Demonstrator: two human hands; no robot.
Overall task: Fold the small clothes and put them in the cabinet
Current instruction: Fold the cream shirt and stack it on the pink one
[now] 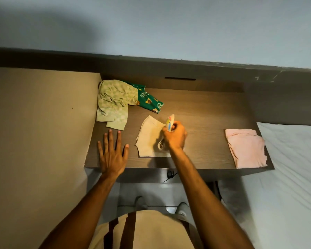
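Note:
A small cream garment (148, 139) lies in the middle of the brown table top (201, 126). My right hand (174, 135) grips its right edge, lifted and folded over so a colourful print shows above my fingers. My left hand (113, 155) rests flat on the table with fingers spread, left of the garment and apart from it. A crumpled light green checked garment (113, 103) and a dark green printed one (149, 99) lie at the back left. A folded pink garment (246, 148) sits at the right end.
A beige cabinet side (39, 123) rises at the left of the table. A bed with a white sheet (291, 177) lies at the right. A dark raised ledge with a slot (180, 78) runs along the back against the wall.

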